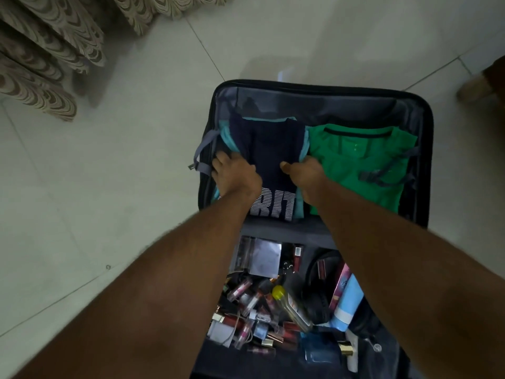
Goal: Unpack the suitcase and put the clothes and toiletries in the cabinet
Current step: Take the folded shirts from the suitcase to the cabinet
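Note:
An open dark suitcase point(426, 165) lies on the tiled floor. Its far half holds a folded navy shirt point(273, 149) with white lettering on top of teal clothes point(228, 135), and a folded green shirt point(358, 165) to the right. My left hand point(235, 173) grips the left side of the navy and teal pile. My right hand point(304, 173) grips its right side, thumb on the navy shirt. The near half is full of toiletries point(262, 302): several small bottles and tubes, a yellow-capped bottle point(287, 302), a light blue tube point(348, 302).
Patterned curtains point(46, 50) hang to the floor at the upper left. A brown furniture leg point(483, 83) stands at the right edge. Pale floor tiles point(95, 187) surround the suitcase.

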A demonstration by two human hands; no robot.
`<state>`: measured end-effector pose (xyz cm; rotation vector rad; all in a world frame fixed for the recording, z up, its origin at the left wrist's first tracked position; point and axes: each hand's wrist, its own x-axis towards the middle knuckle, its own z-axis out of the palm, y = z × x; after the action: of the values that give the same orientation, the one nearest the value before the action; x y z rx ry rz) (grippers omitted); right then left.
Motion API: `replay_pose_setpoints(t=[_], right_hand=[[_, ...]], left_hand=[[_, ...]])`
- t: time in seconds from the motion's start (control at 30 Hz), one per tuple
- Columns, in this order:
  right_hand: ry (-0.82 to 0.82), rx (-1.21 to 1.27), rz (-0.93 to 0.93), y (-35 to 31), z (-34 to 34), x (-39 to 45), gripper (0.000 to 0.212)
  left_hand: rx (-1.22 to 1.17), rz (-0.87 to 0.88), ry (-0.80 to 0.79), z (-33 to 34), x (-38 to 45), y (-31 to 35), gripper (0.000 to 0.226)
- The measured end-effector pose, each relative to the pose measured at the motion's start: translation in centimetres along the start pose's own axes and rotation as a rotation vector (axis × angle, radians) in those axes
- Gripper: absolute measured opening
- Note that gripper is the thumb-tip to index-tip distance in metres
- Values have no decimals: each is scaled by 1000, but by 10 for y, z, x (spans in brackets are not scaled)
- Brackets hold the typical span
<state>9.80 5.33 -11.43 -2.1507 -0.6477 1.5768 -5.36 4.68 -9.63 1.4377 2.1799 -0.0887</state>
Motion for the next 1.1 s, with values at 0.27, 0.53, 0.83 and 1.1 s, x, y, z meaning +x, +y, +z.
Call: replay_pose_setpoints(t=[0.27,0.53,0.83,1.1], right_hand=[[-168,167,135,-2,-15,11,44],[-69,140,23,7,-13,-10,31],[-107,207,-112,-54,-64,-134,21],[-97,171,-160,-172,-104,-377,27]], left_hand=[[-431,-104,-110,-28,31,-17,64],[-199,250,-12,-28,-17,-5,16],[-660,157,-137,-144,-69,-23,18],[-1202,-113,-505,-375,-196,-24,30]])
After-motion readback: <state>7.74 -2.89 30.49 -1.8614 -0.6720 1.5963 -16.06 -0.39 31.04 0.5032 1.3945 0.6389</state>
